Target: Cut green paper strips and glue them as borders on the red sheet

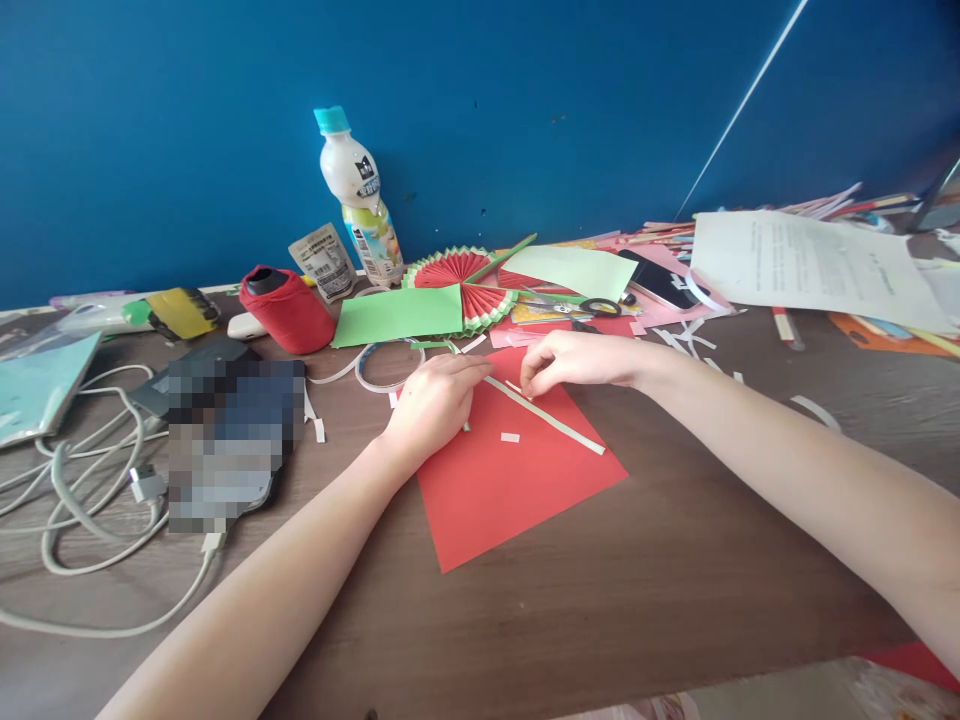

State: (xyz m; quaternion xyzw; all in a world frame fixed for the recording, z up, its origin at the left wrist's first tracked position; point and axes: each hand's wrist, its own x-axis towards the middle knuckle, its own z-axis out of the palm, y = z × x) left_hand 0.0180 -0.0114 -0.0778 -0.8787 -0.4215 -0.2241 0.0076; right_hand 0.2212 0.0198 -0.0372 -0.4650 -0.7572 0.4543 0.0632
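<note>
A red paper sheet (510, 480) lies on the brown table (637, 590). A long white paper strip (559, 425) runs diagonally across it, and a small white scrap (510, 437) lies beside it. My left hand (435, 400) rests palm down on the sheet's left corner, fingers together, their tips on the strip's upper end. My right hand (574, 358) is curled at the sheet's top, fingertips pinched on a small white piece by the strip.
Behind the hands lie a green sheet (399, 313), a red pleated paper fan (465, 285), scissors (589, 308), a phone (660, 282) and printed paper (810, 265). A bottle (358, 200) and red cup (289, 310) stand left. White cables (90, 500) sprawl left.
</note>
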